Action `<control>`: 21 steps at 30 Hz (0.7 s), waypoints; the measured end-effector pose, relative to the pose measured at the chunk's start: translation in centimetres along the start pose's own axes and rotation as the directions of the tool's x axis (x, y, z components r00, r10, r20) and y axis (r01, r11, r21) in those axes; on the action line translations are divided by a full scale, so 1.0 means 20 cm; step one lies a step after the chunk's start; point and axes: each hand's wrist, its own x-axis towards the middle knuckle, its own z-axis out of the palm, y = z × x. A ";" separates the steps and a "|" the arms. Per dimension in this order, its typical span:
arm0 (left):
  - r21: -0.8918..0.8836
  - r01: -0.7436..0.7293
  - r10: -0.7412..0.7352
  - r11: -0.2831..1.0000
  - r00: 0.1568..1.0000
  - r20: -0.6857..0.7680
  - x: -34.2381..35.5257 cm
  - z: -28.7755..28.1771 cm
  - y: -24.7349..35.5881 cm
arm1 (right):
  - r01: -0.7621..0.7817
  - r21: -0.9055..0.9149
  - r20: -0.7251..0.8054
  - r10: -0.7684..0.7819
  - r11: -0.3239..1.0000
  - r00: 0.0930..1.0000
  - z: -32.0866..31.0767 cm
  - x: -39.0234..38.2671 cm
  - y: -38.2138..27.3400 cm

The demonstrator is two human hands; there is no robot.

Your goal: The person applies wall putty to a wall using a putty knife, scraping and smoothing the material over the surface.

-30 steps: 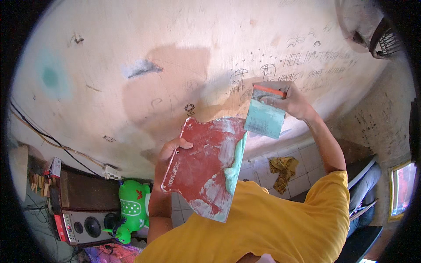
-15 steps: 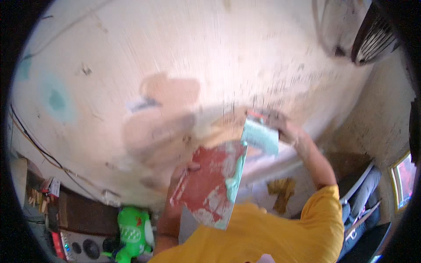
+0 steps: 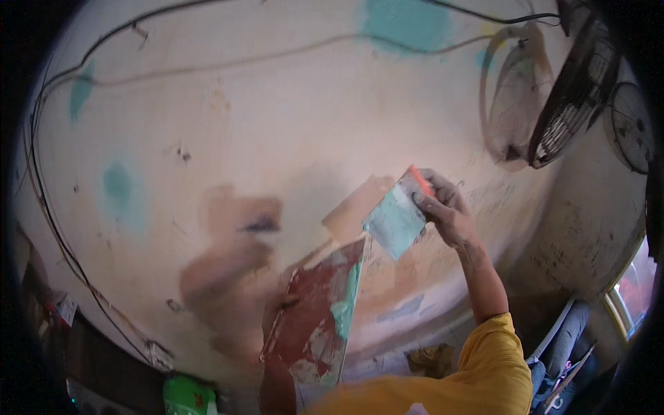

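Note:
My left hand (image 3: 282,304) is closed on the edge of a flat reddish-brown board (image 3: 311,310), tilted in front of the wall. Pale green putty (image 3: 344,308) lies in a thick ridge along the board's right edge. In my right hand (image 3: 447,209) is a wide putty knife (image 3: 395,220) with an orange back edge, pinched between thumb and fingers. Green putty coats its blade, which hangs just beyond the board's far corner. Behind both is a pale wall (image 3: 290,131) with a green patch (image 3: 117,187) at left and another patch (image 3: 408,22) at the top.
A dark-caged fan (image 3: 574,90) juts from the wall at upper right. Black cables (image 3: 52,221) run down the left side. A green object (image 3: 188,397) stands at lower left. Hanging jeans (image 3: 568,333) and a yellow-framed pane (image 3: 626,294) are at right; a yellowish cloth (image 3: 430,357) lies below.
The view has tilted up, showing more wall, the cables and the upper green patch. My right hand has turned the putty knife, and its blade now points down-left. Both hands keep their hold.

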 end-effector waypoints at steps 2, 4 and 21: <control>-0.045 -0.012 0.013 0.999 1.000 0.026 0.00 0.00 0.03 | 0.121 -0.026 -0.039 -0.122 0.992 0.992 0.04 -0.04 0.09; -0.099 -0.015 0.022 0.995 0.998 0.064 0.01 -0.03 0.05 | 0.239 -0.081 -0.083 -0.245 0.968 0.966 0.10 -0.11 0.11; -0.273 0.026 0.033 0.962 0.977 0.209 -0.03 0.04 -0.08 | 0.726 -0.661 0.469 -0.651 0.189 0.596 0.19 -0.39 0.10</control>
